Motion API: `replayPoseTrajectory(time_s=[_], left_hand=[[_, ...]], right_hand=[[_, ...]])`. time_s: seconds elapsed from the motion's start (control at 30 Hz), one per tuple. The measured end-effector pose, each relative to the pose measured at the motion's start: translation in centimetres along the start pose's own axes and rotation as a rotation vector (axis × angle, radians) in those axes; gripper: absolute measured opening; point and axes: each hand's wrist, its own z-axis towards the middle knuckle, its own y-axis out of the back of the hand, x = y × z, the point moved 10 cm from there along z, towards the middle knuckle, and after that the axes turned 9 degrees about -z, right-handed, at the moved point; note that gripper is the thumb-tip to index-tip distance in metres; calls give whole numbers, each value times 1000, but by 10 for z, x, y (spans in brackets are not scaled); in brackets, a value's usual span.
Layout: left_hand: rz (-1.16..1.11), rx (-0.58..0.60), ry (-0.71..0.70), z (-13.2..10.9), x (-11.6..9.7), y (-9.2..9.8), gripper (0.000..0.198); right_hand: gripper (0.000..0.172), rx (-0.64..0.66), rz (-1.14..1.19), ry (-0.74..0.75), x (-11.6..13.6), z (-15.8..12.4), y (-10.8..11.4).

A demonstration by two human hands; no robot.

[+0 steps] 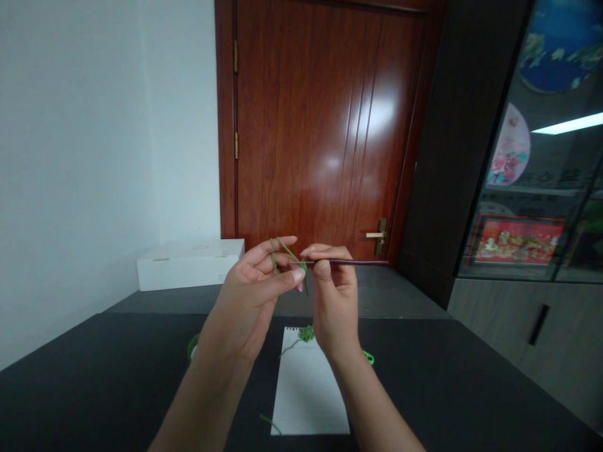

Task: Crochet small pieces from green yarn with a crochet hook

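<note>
Basically both hands are raised above the worktop; the left hand is narrow, thumb and fingers closed in on green yarn, which loops over the raised fingers; the right hand is narrow too, thumb and fingers pinching a slim dark crochet hook, its shaft sticking out past the hand toward the door; its tip meets the yarn by the left fingertips, but the fingers hide it, so cannot tell whether the yarn is caught; for now the work is yarn held taut by one hand, hook brought to it by the other; just below the right hand, a small green yarn clump lies at the top of a white spiral notepad; a bit of green yarn ball shows beside the left wrist; a green loop lies beside the right wrist; a white box sits well ahead of the left hand.
</note>
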Motion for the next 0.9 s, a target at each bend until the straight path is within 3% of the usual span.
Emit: replayPoseTrajectory(time_s=[0.33,0.63,0.9], left_hand=[[-41,-23,28,0,5,3,45],[-38,-33,46,0,6,4,59],[-49,23,75,1,9,3,76]], right_hand=[[4,-50,-124,60,3,-3,5],[3,-69,-107,66,2,-6,2],[18,-77,121,-185,-24,-9,0]])
